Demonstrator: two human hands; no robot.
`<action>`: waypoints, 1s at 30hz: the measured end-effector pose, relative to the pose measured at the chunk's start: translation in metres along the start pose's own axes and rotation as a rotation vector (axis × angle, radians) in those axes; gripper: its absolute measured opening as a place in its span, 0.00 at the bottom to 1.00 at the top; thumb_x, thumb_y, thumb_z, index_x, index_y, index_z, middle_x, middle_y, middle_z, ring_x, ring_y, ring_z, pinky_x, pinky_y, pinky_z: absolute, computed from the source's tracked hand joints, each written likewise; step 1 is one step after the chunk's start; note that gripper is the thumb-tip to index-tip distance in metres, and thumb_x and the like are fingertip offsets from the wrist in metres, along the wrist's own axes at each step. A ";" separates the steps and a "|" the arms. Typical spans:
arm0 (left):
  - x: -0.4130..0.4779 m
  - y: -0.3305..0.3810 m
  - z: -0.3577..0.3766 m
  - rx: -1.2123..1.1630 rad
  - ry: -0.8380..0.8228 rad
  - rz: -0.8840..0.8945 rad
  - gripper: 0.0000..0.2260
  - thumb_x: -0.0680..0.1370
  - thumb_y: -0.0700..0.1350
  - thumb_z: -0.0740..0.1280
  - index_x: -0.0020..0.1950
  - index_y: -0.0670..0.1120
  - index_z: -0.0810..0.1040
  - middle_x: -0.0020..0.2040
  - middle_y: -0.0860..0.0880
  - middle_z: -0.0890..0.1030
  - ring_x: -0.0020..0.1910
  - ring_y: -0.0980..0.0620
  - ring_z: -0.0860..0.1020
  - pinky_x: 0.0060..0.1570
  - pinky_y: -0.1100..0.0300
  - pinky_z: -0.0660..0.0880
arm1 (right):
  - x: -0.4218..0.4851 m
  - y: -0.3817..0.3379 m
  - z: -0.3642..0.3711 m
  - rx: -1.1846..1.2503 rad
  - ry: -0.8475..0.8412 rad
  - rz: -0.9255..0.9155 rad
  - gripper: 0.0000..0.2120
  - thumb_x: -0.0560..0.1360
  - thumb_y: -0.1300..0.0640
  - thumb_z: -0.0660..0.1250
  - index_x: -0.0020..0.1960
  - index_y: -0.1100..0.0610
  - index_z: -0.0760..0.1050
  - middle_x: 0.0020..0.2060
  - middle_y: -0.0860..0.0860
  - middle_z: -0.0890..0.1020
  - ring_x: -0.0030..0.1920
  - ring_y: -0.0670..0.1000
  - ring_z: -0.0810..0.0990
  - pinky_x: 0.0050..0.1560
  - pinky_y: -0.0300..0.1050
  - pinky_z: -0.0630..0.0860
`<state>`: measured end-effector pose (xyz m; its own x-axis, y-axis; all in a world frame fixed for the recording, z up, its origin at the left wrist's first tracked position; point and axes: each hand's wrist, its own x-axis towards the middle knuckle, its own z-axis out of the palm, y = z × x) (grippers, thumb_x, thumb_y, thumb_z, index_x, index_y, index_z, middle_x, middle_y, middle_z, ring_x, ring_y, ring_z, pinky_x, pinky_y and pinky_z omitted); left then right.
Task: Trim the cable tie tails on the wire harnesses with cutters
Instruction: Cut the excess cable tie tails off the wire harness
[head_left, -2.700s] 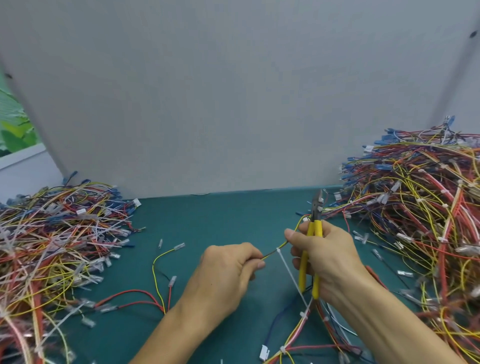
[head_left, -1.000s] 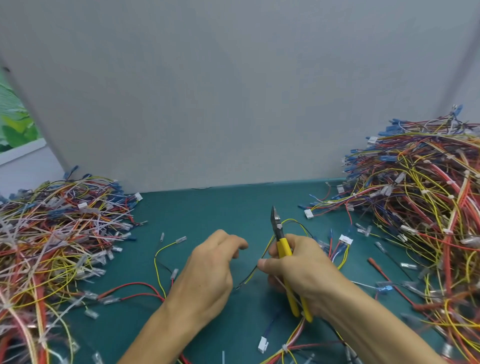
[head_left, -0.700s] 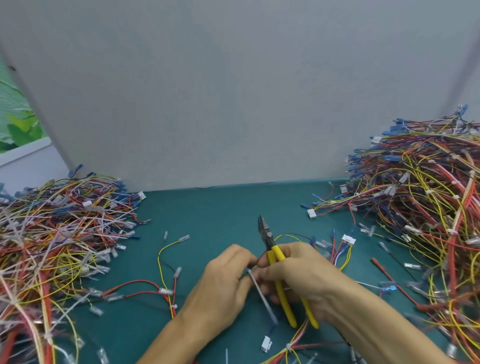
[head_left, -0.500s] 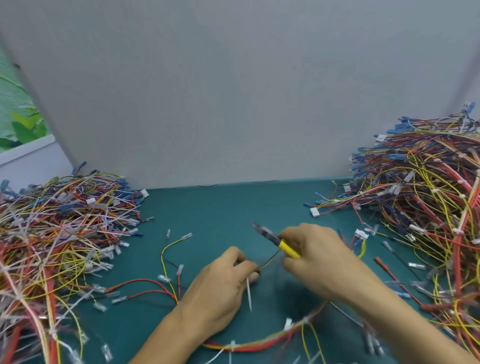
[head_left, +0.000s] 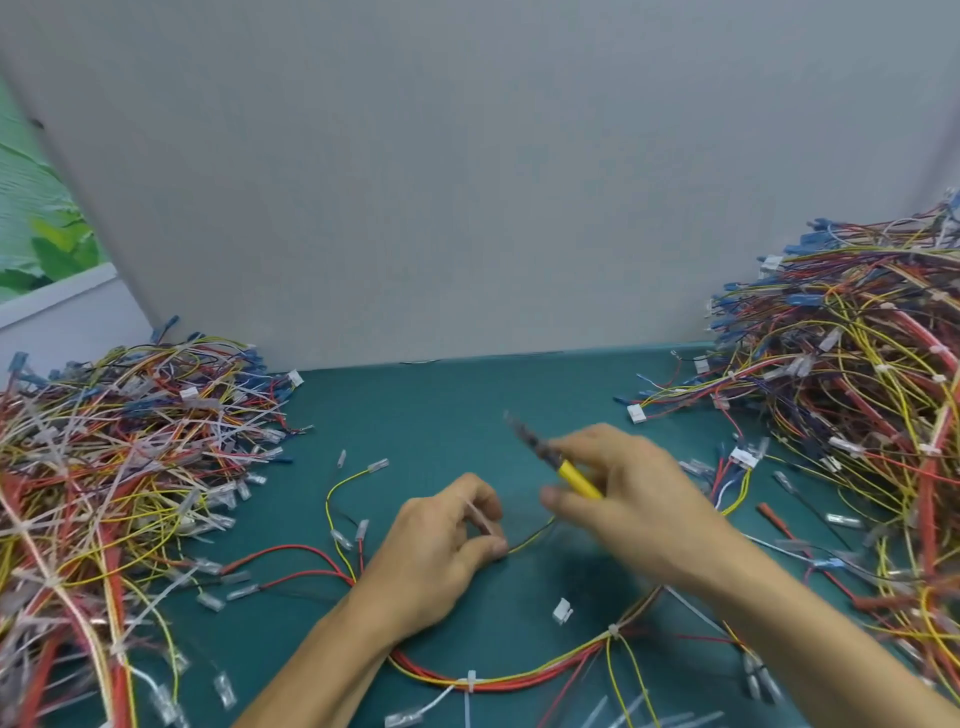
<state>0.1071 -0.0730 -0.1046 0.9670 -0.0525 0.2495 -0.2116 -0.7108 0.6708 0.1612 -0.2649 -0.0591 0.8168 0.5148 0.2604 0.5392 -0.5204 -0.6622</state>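
The bench (head_left: 447, 405) has open green surface along the middle of its back edge, against the grey partition (head_left: 467, 182). Two heaps of wire harnesses close it in: the left pile (head_left: 114, 457) at the left edge and the taller right pile (head_left: 857, 405) at the right edge. One loose harness (head_left: 519, 675) curves along the near edge, with two white ties visible on it.

There is one pair of cutters (head_left: 563, 470), motion-blurred. The right hand (head_left: 634, 499) grips its yellow handles above the bench centre. Its long axis runs from near-right to far-left, nose aimed far-left. The left hand (head_left: 441, 556), just beside it, pinches a thin wire (head_left: 524, 543), and a pale tie tail (head_left: 480, 517) lies across its fingers.
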 end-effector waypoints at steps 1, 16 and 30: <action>0.000 0.001 0.000 0.009 -0.008 0.007 0.13 0.72 0.40 0.73 0.44 0.54 0.71 0.31 0.66 0.76 0.27 0.62 0.70 0.32 0.74 0.64 | 0.001 -0.006 -0.006 0.223 0.027 -0.009 0.06 0.74 0.53 0.71 0.51 0.48 0.81 0.43 0.51 0.80 0.44 0.46 0.77 0.47 0.40 0.70; -0.001 -0.001 -0.002 0.071 -0.048 0.026 0.07 0.78 0.42 0.67 0.45 0.51 0.71 0.30 0.68 0.75 0.31 0.65 0.72 0.35 0.73 0.64 | -0.003 0.011 -0.009 -0.869 -0.206 -0.167 0.16 0.73 0.57 0.60 0.58 0.47 0.75 0.46 0.49 0.72 0.49 0.56 0.73 0.40 0.46 0.59; 0.002 -0.001 -0.002 0.085 -0.115 -0.014 0.06 0.80 0.41 0.62 0.49 0.51 0.66 0.44 0.53 0.81 0.39 0.59 0.74 0.44 0.65 0.68 | -0.006 0.012 0.007 -0.893 -0.245 -0.209 0.12 0.72 0.60 0.61 0.52 0.49 0.74 0.48 0.50 0.71 0.52 0.56 0.73 0.43 0.48 0.59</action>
<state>0.1085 -0.0714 -0.1035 0.9807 -0.1190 0.1554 -0.1901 -0.7686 0.6108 0.1618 -0.2694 -0.0737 0.6747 0.7324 0.0913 0.7102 -0.6779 0.1897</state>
